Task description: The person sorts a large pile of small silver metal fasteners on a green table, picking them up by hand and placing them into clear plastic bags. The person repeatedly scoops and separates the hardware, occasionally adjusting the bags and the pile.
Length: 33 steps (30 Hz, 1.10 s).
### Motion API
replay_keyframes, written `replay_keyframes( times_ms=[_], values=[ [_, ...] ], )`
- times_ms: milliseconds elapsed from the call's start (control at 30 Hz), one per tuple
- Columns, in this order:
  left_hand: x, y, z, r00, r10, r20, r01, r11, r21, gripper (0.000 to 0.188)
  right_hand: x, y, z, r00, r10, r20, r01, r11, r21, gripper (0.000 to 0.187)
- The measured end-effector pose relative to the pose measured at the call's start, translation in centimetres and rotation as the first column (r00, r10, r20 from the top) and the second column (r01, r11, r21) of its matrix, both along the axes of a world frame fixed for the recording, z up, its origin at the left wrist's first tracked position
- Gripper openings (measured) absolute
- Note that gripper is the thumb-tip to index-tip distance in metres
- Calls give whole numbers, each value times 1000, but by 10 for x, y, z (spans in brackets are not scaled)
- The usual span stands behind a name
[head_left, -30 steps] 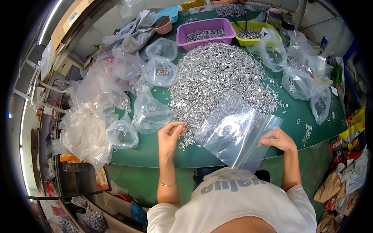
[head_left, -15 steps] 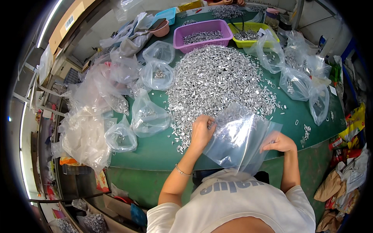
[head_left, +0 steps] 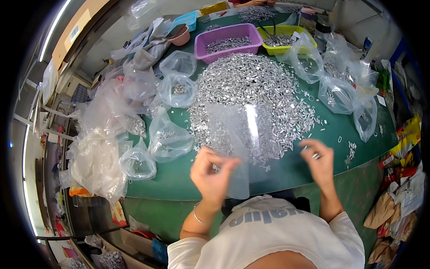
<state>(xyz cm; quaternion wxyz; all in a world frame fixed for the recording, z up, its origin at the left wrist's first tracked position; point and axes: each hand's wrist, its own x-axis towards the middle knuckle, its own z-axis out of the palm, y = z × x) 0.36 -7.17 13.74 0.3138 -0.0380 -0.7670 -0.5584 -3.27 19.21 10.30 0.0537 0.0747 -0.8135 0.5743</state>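
A clear plastic bag (head_left: 237, 143) stands in front of me, partly over a big heap of small silvery metal pieces (head_left: 248, 85) on the green table. At the bag's near left edge, my left hand (head_left: 211, 172) is closed, its thumb against the film; motion blurs the fingertips. To the right, my right hand (head_left: 319, 162) is apart from the bag above the table's near edge, fingers loosely bent and spread, holding nothing I can see. A silvery ring shape shows on its fingers.
Behind the heap stand a purple basin (head_left: 230, 42) and a yellow-green basin (head_left: 289, 38) with metal pieces. Clear bags (head_left: 168, 136) crowd the left; more bags (head_left: 338, 94) lie right. A pink bowl (head_left: 180, 36) sits far left. Another person's hands (head_left: 260, 2) show at the far edge.
My right hand has let go of the bag and moved up a little. My left hand has come nearer and left with the bag, which has swung left and narrowed.
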Motion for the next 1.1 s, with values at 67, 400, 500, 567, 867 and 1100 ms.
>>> replay_keyframes(
  times_ms=[67, 400, 500, 567, 867, 1100],
  values=[
    [8, 20, 10, 973, -116, -201, 49, 949, -312, 25, 17, -29, 30, 946, 312, 93, -300, 946, -119, 13],
    [3, 17, 5, 927, -358, 109, 353, 933, 65, 21, 16, -40, 37, 977, 199, -71, -196, 979, 50, 11],
    [-11, -7, 0, 994, 9, -113, 10, 985, 174, 20, 7, -26, 28, 989, 10, -149, 18, 982, 188, 9],
    [-10, -11, 0, 970, 140, -200, -104, 978, 183, 23, 3, -25, 21, 978, 55, -203, 2, 963, 268, 9],
    [-18, 10, -11, 817, -509, 273, 509, 857, 75, 46, 8, -38, 17, 904, 412, -112, -427, 874, -233, 12],
    [-20, 3, -57, 749, -650, -133, 184, 10, 983, 41, -32, -14, -10, 687, 724, 58, 207, -118, -971, 37]
  ],
)
